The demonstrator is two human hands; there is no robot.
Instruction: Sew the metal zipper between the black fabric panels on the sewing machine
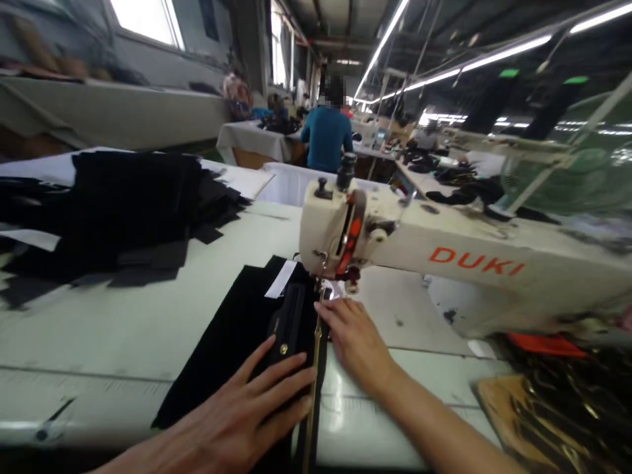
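While both hands lie flat w/ fingers point(289, 372) spread, nothing's gripped: left hand point(237, 421) presses the black fabric point(232, 342) down on the counter point(123, 322), right hand point(355, 339) steadies it just beside the needle point(322, 280). Fabric's front end sits under the sewing machine point(444, 263) head, w/ a white tag point(280, 279) there. Looks like the seam's barely begun imo; most of the length is on the near side, unfed. Stack of black pieces point(113, 210) sits further left, prob. waiting.
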